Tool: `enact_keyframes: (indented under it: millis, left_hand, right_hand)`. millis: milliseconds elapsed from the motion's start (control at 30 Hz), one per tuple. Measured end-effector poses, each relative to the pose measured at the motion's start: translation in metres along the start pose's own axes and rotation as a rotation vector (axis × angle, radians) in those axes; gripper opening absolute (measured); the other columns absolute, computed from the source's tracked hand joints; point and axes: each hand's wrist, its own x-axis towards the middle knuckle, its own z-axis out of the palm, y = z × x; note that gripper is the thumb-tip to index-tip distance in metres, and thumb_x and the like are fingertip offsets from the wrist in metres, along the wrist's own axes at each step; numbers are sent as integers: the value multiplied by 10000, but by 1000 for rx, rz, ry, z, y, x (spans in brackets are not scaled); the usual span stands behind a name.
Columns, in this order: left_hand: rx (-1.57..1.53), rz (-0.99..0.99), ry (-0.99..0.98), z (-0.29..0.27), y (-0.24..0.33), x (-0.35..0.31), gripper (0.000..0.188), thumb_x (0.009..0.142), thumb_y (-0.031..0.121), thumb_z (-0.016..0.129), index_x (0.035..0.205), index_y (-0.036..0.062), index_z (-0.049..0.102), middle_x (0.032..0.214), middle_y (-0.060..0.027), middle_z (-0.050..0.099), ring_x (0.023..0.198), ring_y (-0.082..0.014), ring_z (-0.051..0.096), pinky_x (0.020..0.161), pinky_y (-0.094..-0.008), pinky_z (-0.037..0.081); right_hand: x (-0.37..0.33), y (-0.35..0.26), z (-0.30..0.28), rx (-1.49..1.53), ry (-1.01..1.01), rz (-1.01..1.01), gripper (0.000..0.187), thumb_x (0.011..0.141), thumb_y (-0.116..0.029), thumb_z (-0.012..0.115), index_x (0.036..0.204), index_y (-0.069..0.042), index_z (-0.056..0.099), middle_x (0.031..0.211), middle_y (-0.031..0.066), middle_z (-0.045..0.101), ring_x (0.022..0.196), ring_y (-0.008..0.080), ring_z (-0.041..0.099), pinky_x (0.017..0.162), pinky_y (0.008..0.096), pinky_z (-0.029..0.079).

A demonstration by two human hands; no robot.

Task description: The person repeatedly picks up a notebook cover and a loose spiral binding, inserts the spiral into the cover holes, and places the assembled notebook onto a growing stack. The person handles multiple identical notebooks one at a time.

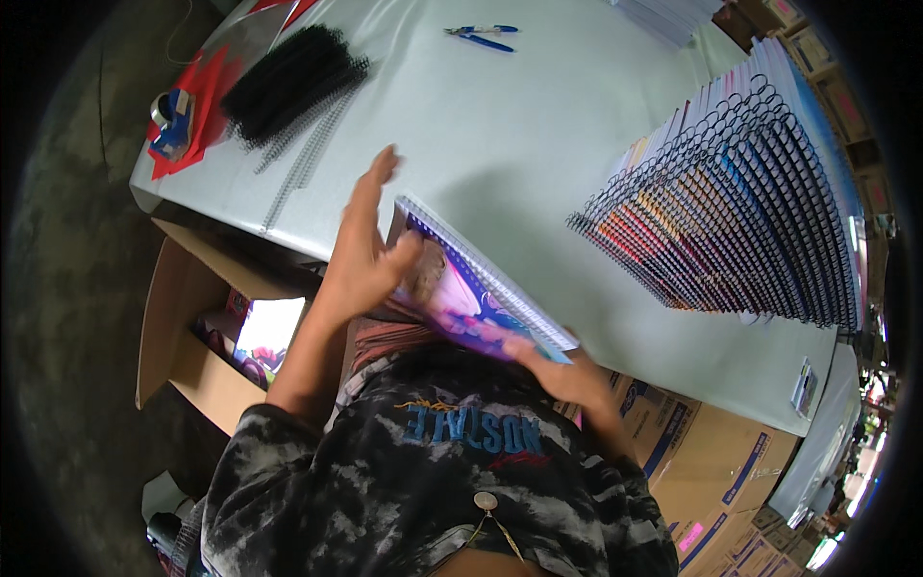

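A notebook point(473, 296) with a purple and pink picture cover is held tilted at the table's near edge, close to my body. A row of punched holes runs along its far long edge; whether a coil sits in them I cannot tell. My right hand point(558, 370) grips its lower right corner, thumb on the cover. At its left end is my left hand point(368, 252), fingers stretched out and apart, the thumb over the cover's corner. The left hand is slightly blurred and does not grip the notebook.
Coil-bound books point(716, 207) stand stacked at right on the pale-covered table point(461, 125). Black coils point(296, 85) lie far left near a blue tape dispenser point(173, 125) and red sheets. Blue-handled pliers point(483, 37) lie at the back. An open carton point(207, 380) stands left, cartons point(707, 452) right.
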Motion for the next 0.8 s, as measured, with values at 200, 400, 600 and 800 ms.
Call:
enact_keyframes:
  millis: [200, 400, 600, 800]
  left_hand:
    - [-609, -23, -17, 20, -12, 18, 367, 722, -55, 520, 1077, 36, 498, 915, -50, 529, 893, -131, 502, 836, -276, 390]
    - [-524, -106, -123, 64, -67, 18, 313, 777, -33, 543, 1080, 39, 507, 947, -34, 545, 929, -147, 494, 858, -296, 391]
    - [556, 112, 190, -1, -94, 66, 253, 700, 35, 571, 939, 81, 640, 982, -133, 593, 963, -318, 533, 831, -402, 426]
    - [902, -417, 278, -62, -140, 87, 307, 772, 287, 637, 1003, 88, 609, 1033, -131, 580, 954, -307, 571, 814, -416, 430]
  right_hand:
    - [27, -19, -29, -69, 353, -269, 205, 842, -75, 602, 1027, 13, 612, 882, 128, 652, 771, 178, 610, 712, 283, 472]
    - [60, 17, -19, 227, 503, -488, 261, 765, -5, 688, 1009, 40, 609, 919, 79, 648, 862, 121, 593, 784, 252, 468]
    - [56, 35, -33, 111, 431, -532, 286, 797, -19, 651, 1067, 54, 591, 966, 132, 660, 824, 121, 603, 747, 243, 476]
    - [58, 9, -33, 57, 439, -674, 230, 815, -9, 613, 1029, 72, 610, 978, 181, 657, 878, 184, 636, 792, 271, 486]
